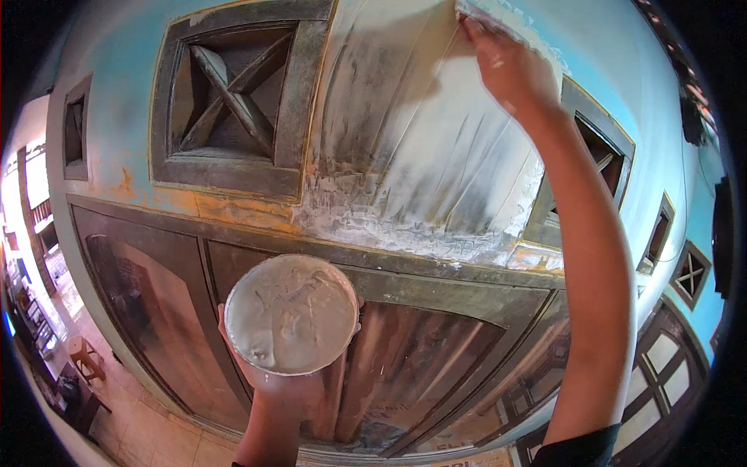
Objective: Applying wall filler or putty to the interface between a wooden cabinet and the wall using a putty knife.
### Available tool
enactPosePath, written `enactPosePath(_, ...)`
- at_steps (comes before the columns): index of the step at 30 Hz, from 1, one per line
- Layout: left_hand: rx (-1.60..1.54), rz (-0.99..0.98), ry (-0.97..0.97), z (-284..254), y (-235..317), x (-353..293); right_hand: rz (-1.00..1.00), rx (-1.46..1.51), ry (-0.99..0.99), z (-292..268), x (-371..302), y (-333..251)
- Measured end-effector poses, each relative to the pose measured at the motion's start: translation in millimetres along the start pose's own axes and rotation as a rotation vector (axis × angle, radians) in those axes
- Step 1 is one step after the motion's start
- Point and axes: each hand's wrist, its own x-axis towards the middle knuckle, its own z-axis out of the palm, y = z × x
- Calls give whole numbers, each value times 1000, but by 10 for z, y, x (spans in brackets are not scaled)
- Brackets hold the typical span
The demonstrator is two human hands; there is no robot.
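Observation:
My left hand (268,385) holds a round tub (257,369) from below, its fingers wrapped round the sides. Thick off-white putty (292,311) with a stirred surface fills it. High up, my right hand (517,74) is closed on a flat, putty-smeared scraper (461,8), pressed against the wall; the hand hides much of it. Beneath it, a panel of fresh white putty (436,148) shows long streaks with dark patches and a rough lower edge.
Wooden vents with crossed slats flank the puttied panel, one on the left (229,97) and one partly behind my right forearm. Below runs a dark wooden frame (428,292) with glass panes. A small stool (84,358) stands on the tiled floor (148,428) at lower left.

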Motion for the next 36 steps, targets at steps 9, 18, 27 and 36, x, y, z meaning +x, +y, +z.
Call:
enactPosePath(9, 14, 16, 138, 23, 26, -7, -231, 60, -256, -547, -1299, -1819)
enactPosePath(18, -149, 10, 44, -7, 126, -36, -313, 525, -503, -1223, -1397, -1840)
enactPosePath(27, -167, -80, 74, 52, 87, 66, -113, 653, 143, -344, 256, -248)
enactPosePath(36, -48, 6, 223, 54, 140, -89, -50, 68, -83, -60, -150, -928)
